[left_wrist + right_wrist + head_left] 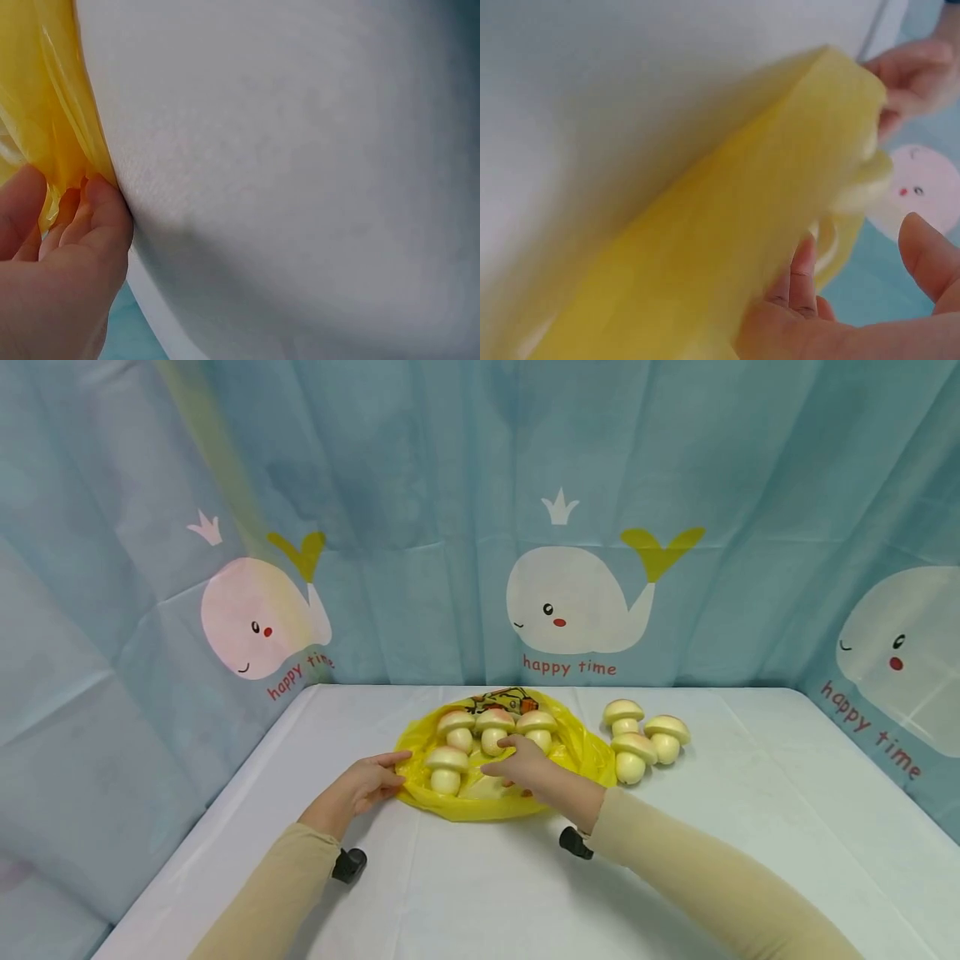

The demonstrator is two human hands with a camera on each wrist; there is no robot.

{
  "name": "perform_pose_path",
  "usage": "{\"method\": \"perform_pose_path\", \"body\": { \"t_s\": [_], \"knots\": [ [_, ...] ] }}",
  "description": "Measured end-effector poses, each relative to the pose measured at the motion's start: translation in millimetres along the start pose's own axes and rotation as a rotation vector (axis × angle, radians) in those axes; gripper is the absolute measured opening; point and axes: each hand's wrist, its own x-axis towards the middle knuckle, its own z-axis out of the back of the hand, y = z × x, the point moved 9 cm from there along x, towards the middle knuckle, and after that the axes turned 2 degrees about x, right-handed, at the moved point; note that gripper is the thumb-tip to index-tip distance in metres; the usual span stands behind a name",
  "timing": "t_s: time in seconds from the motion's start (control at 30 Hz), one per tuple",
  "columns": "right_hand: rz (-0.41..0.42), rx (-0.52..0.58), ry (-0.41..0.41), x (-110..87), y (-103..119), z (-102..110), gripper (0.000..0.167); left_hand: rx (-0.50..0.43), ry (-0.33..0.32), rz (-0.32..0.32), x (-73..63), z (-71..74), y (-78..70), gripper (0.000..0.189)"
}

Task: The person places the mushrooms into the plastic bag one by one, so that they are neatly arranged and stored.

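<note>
Head view: your left fingers (pixel 392 758) grip the yellow bag (pixel 480 808), right fingers (pixel 502 767) spread, empty, beside the mushrooms (pixel 447 758); I'd steady its near edge so nothing rolls

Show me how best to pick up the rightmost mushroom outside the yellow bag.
Probably pinch the rightmost mushroom by its stem, under the overhanging cap, coming from the right: the other two mushrooms crowd its left side.

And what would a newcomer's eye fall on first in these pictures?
Probably the bright yellow bag, spread on the white table, with four visible mushrooms in it. Three more mushrooms sit together just right of it. Behind, pale whales decorate the blue curtain.
</note>
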Motion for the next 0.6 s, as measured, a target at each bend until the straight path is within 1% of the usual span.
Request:
{"method": "perform_pose_path", "body": {
  "t_s": [0.1, 0.33, 0.47, 0.6],
  "knots": [
    [-0.009, -0.007, -0.01, -6.4, 0.1, 16.6, 0.061, 0.005, -0.002, 0.004, 0.7, 0.5, 0.4, 0.055],
    [0.021, 0.003, -0.013, -22.1, 5.4, 54.3, 0.061, 0.01, -0.021, 0.015, 2.1, 2.8, 1.1, 0.054],
    [0.025, 0.01, -0.026, -28.3, 5.2, 74.6, 0.059, 0.01, -0.02, 0.02, 2.6, 2.6, 1.9, 0.054],
    [0.026, 0.013, -0.039, -35.1, 5.4, 92.3, 0.062, 0.013, -0.019, 0.019, 2.6, 2.2, 2.0, 0.054]
  ]
}}
